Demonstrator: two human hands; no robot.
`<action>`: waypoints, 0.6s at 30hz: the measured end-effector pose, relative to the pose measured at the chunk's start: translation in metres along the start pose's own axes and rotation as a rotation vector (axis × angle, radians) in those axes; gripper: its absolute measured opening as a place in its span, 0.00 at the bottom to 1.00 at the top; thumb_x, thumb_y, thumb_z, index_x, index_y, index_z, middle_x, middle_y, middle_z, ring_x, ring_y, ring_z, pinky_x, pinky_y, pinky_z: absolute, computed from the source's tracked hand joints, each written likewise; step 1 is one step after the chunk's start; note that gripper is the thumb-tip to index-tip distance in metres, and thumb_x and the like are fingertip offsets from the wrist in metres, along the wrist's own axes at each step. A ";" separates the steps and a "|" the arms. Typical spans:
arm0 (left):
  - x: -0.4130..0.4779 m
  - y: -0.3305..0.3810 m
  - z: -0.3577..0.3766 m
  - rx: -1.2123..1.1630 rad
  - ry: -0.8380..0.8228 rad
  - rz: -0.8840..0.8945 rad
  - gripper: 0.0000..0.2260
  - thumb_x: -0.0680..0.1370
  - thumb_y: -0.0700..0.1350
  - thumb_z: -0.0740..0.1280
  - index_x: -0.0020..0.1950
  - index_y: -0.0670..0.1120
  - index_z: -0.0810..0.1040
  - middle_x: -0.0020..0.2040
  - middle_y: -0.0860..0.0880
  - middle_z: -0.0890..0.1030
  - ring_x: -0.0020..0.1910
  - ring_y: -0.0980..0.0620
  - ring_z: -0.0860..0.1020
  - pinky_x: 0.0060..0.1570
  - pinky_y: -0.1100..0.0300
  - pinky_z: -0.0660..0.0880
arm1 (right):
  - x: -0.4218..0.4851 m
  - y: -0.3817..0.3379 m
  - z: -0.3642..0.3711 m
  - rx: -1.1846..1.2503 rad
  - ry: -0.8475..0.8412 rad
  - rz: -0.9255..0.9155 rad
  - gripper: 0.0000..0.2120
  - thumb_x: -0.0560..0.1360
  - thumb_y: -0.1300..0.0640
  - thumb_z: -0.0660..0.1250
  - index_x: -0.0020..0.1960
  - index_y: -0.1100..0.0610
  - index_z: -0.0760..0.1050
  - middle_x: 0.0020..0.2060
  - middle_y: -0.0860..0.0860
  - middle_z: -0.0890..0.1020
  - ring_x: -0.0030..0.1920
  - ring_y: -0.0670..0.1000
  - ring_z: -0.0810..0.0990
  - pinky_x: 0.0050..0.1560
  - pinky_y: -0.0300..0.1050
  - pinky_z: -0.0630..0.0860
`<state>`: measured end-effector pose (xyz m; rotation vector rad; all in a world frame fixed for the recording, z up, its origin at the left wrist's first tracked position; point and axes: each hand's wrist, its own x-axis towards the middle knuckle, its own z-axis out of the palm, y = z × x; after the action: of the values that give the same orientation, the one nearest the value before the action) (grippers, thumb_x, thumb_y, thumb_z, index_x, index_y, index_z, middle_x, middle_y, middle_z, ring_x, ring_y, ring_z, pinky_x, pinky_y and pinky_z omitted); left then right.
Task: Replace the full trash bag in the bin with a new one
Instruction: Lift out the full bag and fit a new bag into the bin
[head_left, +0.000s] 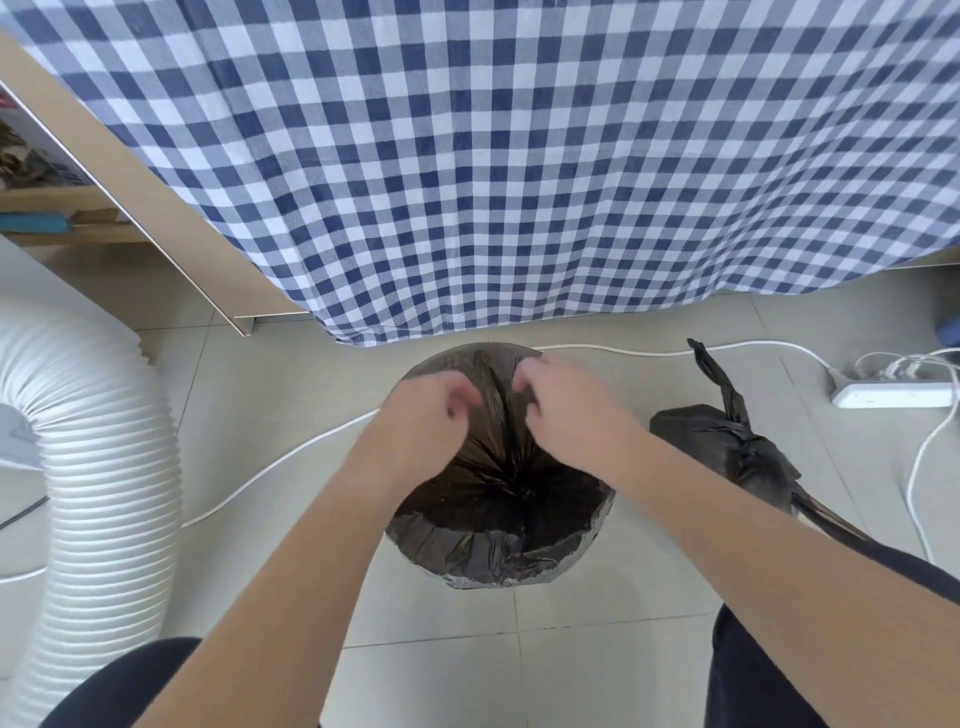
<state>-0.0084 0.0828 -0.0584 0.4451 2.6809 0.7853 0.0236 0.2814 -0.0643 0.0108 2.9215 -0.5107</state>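
Note:
A round bin (498, 571) stands on the tiled floor at the centre, lined with a new black trash bag (498, 493) whose edge is folded over the near rim. My left hand (431, 410) and my right hand (566, 395) are both over the far rim, fingers curled on the bag's plastic there. Both hands look blurred. The full black trash bag (727, 452), knotted at the top, sits on the floor to the right of the bin.
A blue-and-white checked cloth (493, 156) hangs right behind the bin. A white ribbed hose (98, 467) curves along the left. A white cable (291, 457) runs across the floor, and a power strip (893, 395) lies far right. My knees show at the bottom.

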 end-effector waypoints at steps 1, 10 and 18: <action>0.006 0.000 0.013 0.049 -0.138 0.056 0.15 0.81 0.39 0.63 0.59 0.54 0.86 0.55 0.56 0.86 0.52 0.57 0.83 0.60 0.59 0.78 | 0.003 -0.006 0.012 -0.019 -0.073 -0.040 0.13 0.77 0.62 0.64 0.60 0.55 0.76 0.57 0.54 0.78 0.58 0.58 0.78 0.58 0.55 0.77; 0.014 -0.052 0.098 0.880 -0.570 -0.017 0.37 0.78 0.65 0.68 0.81 0.46 0.68 0.81 0.41 0.64 0.82 0.39 0.58 0.83 0.43 0.43 | -0.003 0.014 0.111 -0.723 -0.764 -0.005 0.46 0.75 0.25 0.58 0.82 0.55 0.60 0.80 0.56 0.65 0.81 0.60 0.56 0.81 0.61 0.44; 0.013 -0.058 0.105 0.864 -0.552 -0.005 0.45 0.77 0.68 0.66 0.85 0.41 0.58 0.85 0.39 0.56 0.85 0.39 0.50 0.82 0.40 0.38 | -0.010 0.018 0.132 -0.869 -0.866 0.062 0.47 0.75 0.22 0.45 0.85 0.49 0.45 0.84 0.53 0.51 0.83 0.60 0.40 0.79 0.66 0.35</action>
<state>0.0078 0.0900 -0.1775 0.7098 2.3356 -0.4974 0.0571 0.2543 -0.1907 -0.1804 2.0428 0.6380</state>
